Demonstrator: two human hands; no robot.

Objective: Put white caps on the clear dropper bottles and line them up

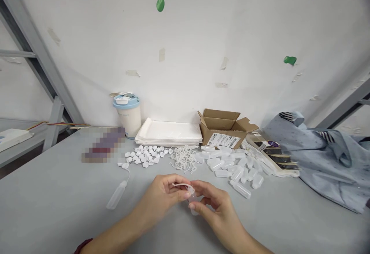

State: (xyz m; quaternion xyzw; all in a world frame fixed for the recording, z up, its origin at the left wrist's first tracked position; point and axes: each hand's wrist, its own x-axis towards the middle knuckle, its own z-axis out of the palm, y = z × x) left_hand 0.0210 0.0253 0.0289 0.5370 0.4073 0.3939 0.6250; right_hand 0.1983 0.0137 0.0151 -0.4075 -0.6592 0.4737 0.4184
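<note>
Translucent bottle sits between your 2 hands, over the near middle of the grey table; can't tell if its base touches. Your left hand pinches up by the neck, from the left. Your right hand has thumb and fingers closed narrow on the lower body, from the right. Key relation: long axis runs neck up and far, base down and near, slight tilt. Neck is nearer your left fingertips, base nearer your right.

White strap arcs left off the neck, across your left fingers; can't tell how firmly it's seated.

Materials: bottle is smooth, slim, semi-clear plastic. Strap pile, far of your hands: thin, curly, tangled. White caps, left of that: small, angular. Loose bottles, right: frosted, rounded, jumbled. Strapped bottle, alone on the left: strap curves far to a cap. Cardboard box, far side: brown, flaps open.
</note>
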